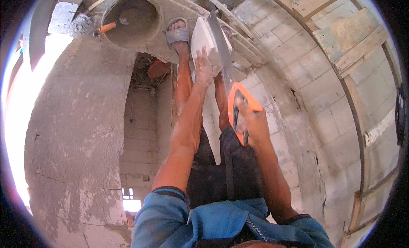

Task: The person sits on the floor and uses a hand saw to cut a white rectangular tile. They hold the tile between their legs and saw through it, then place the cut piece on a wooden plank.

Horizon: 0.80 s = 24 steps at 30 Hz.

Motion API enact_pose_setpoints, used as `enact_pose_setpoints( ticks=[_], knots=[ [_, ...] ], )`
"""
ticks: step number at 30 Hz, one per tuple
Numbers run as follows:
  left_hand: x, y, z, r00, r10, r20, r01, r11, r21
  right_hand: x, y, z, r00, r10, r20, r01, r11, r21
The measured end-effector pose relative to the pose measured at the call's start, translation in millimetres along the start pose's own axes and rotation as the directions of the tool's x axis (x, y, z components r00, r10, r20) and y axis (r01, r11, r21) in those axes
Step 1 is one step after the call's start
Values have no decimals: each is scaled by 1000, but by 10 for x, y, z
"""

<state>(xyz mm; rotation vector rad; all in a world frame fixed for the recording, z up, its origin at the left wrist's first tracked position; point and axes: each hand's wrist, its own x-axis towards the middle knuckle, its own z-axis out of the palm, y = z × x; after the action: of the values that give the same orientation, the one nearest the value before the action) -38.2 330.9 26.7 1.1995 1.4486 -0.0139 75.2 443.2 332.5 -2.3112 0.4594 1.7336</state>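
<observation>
A pale, light building block (202, 34) lies by my feet, its near end under my left hand (203, 68). My left fingers stretch over the block's face, the thumb lower at its near edge, gripping it. In my right hand (253, 122) is the orange handle of a handsaw (224, 52), fingers wrapped through the grip. The long grey saw blade runs forward along the block's right side and partly covers it. Whether its teeth are in the block I cannot tell.
A round mortar tub (147, 32) with an orange-handled tool (105, 29) stands at far left. My sandalled left foot (178, 32) is beside the block. An opening (142, 116) drops away left of my legs. Block wall (298, 64) and timber framing (351, 90) rise at right.
</observation>
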Motion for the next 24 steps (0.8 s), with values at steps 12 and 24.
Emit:
enact_pose_setpoints(
  ticks=[12,24],
  knots=[
    [76,-293,-101,997,82,6,-82,996,-21,277,-283,70,940,-137,311,333,561,-758],
    [-215,646,54,940,-181,-290,263,924,276,227,75,-354,908,-407,102,392,736,-552]
  ],
)
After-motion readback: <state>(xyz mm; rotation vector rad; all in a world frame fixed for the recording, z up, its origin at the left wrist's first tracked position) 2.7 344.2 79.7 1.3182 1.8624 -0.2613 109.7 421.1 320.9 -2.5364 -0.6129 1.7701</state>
